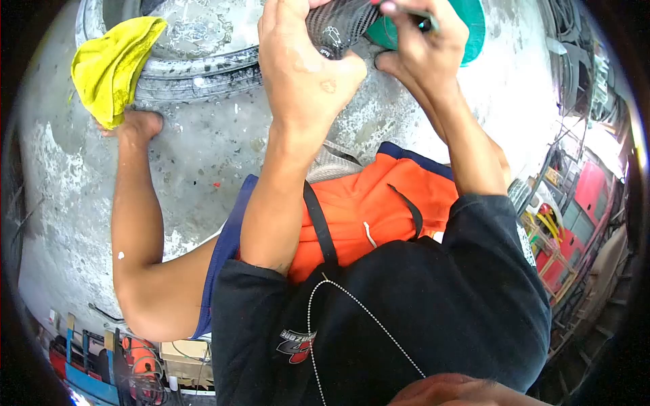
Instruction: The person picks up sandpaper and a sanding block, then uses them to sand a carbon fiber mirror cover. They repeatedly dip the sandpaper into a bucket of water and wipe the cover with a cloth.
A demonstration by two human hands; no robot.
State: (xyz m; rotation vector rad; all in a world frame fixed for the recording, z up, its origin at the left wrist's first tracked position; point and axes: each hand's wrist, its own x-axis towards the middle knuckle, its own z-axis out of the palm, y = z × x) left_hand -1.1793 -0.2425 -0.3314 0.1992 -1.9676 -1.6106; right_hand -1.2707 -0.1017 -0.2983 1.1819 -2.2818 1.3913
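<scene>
At the top centre, my left hand [301,71] is wrapped round a dark, carbon-patterned piece [342,26] with a small white print on it. My right hand [433,40] is closed on a thin dark tool [414,12], held beside the right side of that piece. Behind the right hand lies a green round item [470,30], partly hidden. To the left of my left hand a grey-black ring-shaped tyre [196,71] rests on the floor. A yellow cloth [112,64] is draped at its left edge.
My bare foot [142,124] is on the stained concrete floor [196,145], just below the yellow cloth. Tools and a blue frame [91,386] stand at the lower left. Red panels [589,189] and clutter line the right side.
</scene>
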